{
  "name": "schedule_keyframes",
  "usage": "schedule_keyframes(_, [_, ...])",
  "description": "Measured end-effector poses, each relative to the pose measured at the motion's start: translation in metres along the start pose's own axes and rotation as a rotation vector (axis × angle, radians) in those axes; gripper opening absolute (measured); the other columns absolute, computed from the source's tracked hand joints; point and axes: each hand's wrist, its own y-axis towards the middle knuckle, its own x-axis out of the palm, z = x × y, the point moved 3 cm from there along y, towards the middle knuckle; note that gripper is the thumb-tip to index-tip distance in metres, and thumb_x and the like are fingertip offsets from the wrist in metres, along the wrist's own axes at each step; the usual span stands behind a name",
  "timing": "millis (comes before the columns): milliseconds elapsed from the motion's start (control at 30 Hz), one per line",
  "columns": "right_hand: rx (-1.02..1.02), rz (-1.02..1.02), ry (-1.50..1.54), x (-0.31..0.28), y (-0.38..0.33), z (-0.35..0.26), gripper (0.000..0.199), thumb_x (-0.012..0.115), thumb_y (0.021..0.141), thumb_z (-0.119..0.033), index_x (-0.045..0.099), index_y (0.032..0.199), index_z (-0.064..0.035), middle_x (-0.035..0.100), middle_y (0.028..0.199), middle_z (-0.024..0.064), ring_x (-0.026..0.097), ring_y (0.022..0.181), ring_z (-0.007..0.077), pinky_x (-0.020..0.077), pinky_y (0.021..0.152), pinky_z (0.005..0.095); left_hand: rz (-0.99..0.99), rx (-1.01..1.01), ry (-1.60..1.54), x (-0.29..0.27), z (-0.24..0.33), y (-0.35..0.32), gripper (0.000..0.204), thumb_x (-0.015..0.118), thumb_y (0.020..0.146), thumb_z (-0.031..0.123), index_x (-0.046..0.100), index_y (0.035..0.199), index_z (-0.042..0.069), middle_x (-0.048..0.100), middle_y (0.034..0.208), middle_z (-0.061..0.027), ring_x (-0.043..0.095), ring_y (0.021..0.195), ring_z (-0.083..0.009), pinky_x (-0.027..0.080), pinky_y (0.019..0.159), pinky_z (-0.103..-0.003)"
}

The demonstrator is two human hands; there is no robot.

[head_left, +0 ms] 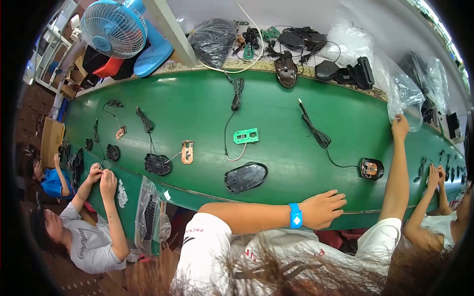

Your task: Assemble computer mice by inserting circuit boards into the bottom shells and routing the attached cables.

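My left hand (pixel 323 209), a blue band at its wrist, lies palm down at the near edge of the green work surface (pixel 276 111). Its fingers are stretched out and hold nothing. Reaching far right, my right hand (pixel 400 127) has its fingers closed on the lower edge of a clear plastic bag (pixel 406 96). Between my arms sits a black mouse base (pixel 379 170) with an orange circuit board (pixel 368 167) in it and a coiled black cable (pixel 316 133). To the left lie an empty-looking black mouse shell (pixel 246 177) and a green circuit board (pixel 246 136) with its cable.
Further left are an orange board (pixel 187 152) and a mouse base (pixel 158 164). The back ledge holds a brown mouse (pixel 285 71), black mice and bagged parts. A blue fan (pixel 113 29) stands back left. Co-workers sit left and right; a bagged keyboard (pixel 148 217) lies near left.
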Motion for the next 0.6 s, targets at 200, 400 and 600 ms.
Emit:
schedule_keyframes(200, [-0.034, 0.312, 0.050, -0.035, -0.001, -0.007, 0.028, 0.066, 0.092, -0.017, 0.073, 0.118, -0.0083, 0.072, 0.098, 0.0182, 0.069, 0.089, 0.0346, 0.0542, 0.083, 0.0440, 0.039, 0.024, -0.003, -0.006, 0.001, 0.000, 0.042, 0.068, 0.081, 0.019, 0.066, 0.120, 0.003, 0.059, 0.130, -0.0180, 0.053, 0.129, -0.0338, 0.040, 0.111, -0.048])
schedule_keyframes(400, [-0.119, 0.487, 0.205, -0.130, -0.045, -0.068, 0.022, 0.068, 0.095, -0.013, 0.074, 0.116, -0.0090, 0.069, 0.096, 0.0097, 0.065, 0.083, 0.0186, 0.0526, 0.079, 0.0314, 0.138, 0.038, -0.043, -0.015, 0.007, -0.001, 0.042, 0.068, 0.078, 0.013, 0.065, 0.119, 0.003, 0.062, 0.119, -0.0161, 0.057, 0.119, -0.0335, 0.045, 0.104, -0.045])
schedule_keyframes(600, [-0.627, -0.201, 0.648, -0.169, -0.215, -0.276, 0.010, 0.070, 0.095, -0.003, 0.075, 0.104, -0.0027, 0.072, 0.095, 0.0051, 0.065, 0.086, 0.0101, 0.0521, 0.076, 0.0241, 0.493, -0.046, -0.064, -0.109, 0.030, -0.061, 0.043, 0.065, 0.078, 0.003, 0.064, 0.122, 0.003, 0.064, 0.113, -0.0144, 0.063, 0.108, -0.0337, 0.051, 0.096, -0.047])
